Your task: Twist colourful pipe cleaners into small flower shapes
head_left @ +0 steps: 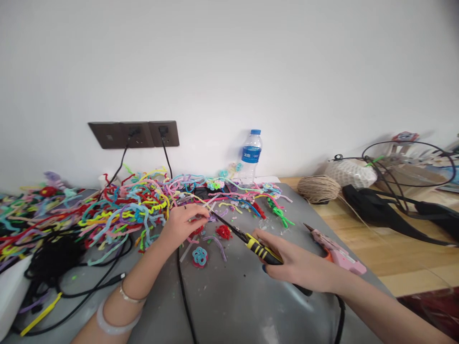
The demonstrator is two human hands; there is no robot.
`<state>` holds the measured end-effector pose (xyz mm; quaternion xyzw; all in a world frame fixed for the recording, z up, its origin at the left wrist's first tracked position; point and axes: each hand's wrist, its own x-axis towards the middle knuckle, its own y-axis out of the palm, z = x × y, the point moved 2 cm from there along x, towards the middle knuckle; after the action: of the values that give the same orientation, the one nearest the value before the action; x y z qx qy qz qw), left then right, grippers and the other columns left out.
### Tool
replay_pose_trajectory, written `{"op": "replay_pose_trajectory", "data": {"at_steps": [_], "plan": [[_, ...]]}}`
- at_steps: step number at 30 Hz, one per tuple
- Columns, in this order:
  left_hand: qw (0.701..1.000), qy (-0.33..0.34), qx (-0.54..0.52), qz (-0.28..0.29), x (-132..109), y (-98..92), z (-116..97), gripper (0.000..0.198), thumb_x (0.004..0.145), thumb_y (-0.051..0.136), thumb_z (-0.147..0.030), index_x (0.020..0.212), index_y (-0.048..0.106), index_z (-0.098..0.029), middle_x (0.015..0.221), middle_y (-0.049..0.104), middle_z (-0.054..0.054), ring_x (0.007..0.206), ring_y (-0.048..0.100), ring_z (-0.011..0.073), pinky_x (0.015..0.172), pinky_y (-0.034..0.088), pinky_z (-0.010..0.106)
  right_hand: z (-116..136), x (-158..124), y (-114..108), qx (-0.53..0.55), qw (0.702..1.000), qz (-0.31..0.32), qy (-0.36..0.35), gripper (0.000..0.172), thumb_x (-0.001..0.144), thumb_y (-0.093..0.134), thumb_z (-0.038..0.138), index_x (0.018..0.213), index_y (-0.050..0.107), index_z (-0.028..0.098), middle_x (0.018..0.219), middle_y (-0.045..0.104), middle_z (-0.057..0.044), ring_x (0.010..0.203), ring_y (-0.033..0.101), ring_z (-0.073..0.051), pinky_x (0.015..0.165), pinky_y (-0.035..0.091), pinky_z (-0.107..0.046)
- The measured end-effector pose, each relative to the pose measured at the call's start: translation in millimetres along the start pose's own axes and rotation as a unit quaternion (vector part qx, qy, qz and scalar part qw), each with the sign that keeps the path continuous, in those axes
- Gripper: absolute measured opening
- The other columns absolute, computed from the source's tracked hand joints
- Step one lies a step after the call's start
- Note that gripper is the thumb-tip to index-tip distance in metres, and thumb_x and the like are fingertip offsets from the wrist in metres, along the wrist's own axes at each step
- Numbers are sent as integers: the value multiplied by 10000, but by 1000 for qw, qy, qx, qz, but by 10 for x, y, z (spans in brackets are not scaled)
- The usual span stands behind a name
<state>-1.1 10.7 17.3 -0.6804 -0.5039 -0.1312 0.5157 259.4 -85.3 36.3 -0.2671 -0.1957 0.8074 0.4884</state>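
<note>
My right hand [287, 255] is closed around the handles of long-nose pliers [263, 248] with yellow and black grips. Their thin dark jaws reach up and left to the fingertips of my left hand [186, 220]. Those fingertips are pinched together; whatever lies between them is too small to make out. Just below sit a blue looped pipe-cleaner flower [200, 256] and a red pipe-cleaner piece [224, 232]. A purple pipe cleaner [218, 246] lies curved between them. Close to my right hand rests a pink glue gun [340, 253] with an orange trigger.
A heap of coloured pipe cleaners [132, 205] covers the left and back of the grey table [229, 306]. Behind stands a water bottle [251, 155]. Twine [318, 188] and black straps [380, 210] lie on the right. A black cable [183, 291] crosses the front.
</note>
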Motion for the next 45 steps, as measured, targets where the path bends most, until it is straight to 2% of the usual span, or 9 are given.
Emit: {"op": "replay_pose_trajectory", "data": {"at_steps": [5, 11, 20, 27, 31, 34, 38, 42, 45], "plan": [[1000, 8, -9, 20, -11, 18, 11, 99, 867, 618, -138, 866, 675, -219, 812, 752, 14, 743, 717, 141, 715, 549, 223, -108, 54, 74, 24, 999, -22, -12, 371, 711, 541, 190, 1076, 608, 202, 930, 640, -13, 868, 587, -210, 773, 503, -303], [1000, -1, -22, 9, -2, 63, 32, 143, 880, 555, -97, 861, 642, -209, 907, 746, 46, 891, 709, 172, 820, 551, 297, -141, 86, 53, 46, 999, -18, -8, 285, 766, 519, 273, 1033, 583, 198, 918, 618, -19, 840, 578, -208, 750, 497, -313], [996, 17, -4, -89, 15, 27, -41, 135, 872, 573, -80, 834, 579, -209, 873, 704, 42, 863, 677, 172, 786, 531, 314, 26, -22, -67, -148, 983, -110, 5, 475, 731, 501, 209, 1205, 474, 198, 841, 637, -25, 748, 596, -242, 653, 425, -317], [994, 53, 35, -93, 5, 11, -114, 160, 895, 558, -82, 808, 580, -214, 953, 669, 40, 925, 658, 157, 834, 517, 304, -29, -66, -24, -204, 971, -124, -1, 527, 724, 505, 213, 1244, 416, 203, 857, 642, -41, 786, 623, -269, 665, 416, -324], [994, 46, 32, -89, 9, 4, -120, 160, 897, 541, -82, 814, 583, -213, 980, 670, 45, 955, 655, 167, 864, 515, 318, -77, -32, -29, -190, 970, -146, 44, 477, 771, 480, 259, 1237, 406, 198, 823, 634, -30, 729, 617, -258, 636, 419, -321], [996, 24, 7, -89, 13, 18, -117, 152, 882, 551, -79, 811, 585, -210, 983, 684, 49, 950, 658, 171, 854, 526, 321, -143, 61, 14, -192, 966, -156, 79, 486, 787, 487, 294, 1250, 412, 170, 912, 644, -69, 807, 626, -268, 687, 447, -342], [990, -49, -92, -90, 13, 78, -77, 137, 839, 569, -65, 850, 582, -201, 957, 680, 56, 927, 657, 174, 717, 556, 267, -264, 287, 168, -277, 928, -240, 73, 518, 727, 579, 262, 1214, 501, 103, 1113, 592, -168, 1072, 554, -347, 882, 436, -433], [980, -89, -157, -88, 6, 135, -39, 132, 840, 566, -68, 836, 594, -197, 979, 634, 68, 950, 622, 178, 684, 546, 247, -322, 520, 310, -296, 902, -312, 43, 556, 714, 637, 231, 1235, 533, 63, 1134, 566, -202, 1071, 518, -370, 931, 430, -482], [978, -89, -161, -96, 4, 139, -46, 141, 834, 571, -59, 809, 602, -194, 948, 581, 53, 895, 592, 162, 658, 509, 230, -170, 576, 289, -243, 896, -372, -13, 447, 777, 622, 270, 1194, 565, 119, 1137, 565, -192, 1072, 511, -370, 925, 434, -513]]}}
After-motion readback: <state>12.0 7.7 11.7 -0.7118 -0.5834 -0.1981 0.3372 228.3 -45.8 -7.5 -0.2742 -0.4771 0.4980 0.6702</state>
